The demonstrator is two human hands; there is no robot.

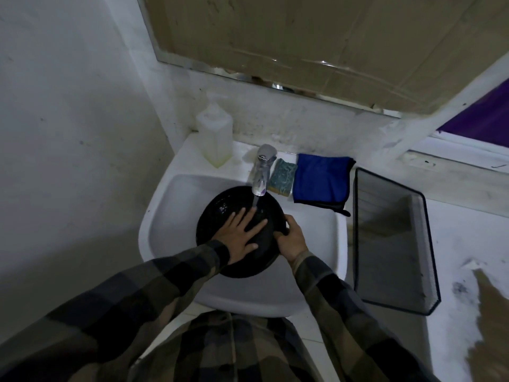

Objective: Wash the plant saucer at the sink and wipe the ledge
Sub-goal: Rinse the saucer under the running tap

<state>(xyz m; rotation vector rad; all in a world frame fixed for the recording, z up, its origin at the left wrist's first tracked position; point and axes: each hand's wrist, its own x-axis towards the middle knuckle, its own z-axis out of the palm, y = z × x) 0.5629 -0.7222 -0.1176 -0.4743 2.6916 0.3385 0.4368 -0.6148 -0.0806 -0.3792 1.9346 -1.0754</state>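
A round black plant saucer lies in the white sink under the chrome tap, and water runs from the tap onto it. My left hand lies flat inside the saucer with its fingers spread and straight. My right hand grips the saucer's right rim, fingers curled round the edge. On the sink's back edge lie a green and yellow sponge and a folded blue cloth.
A clear soap bottle stands at the sink's back left corner. A black wire mesh basket sits on the white ledge right of the sink. Walls close in at left and behind.
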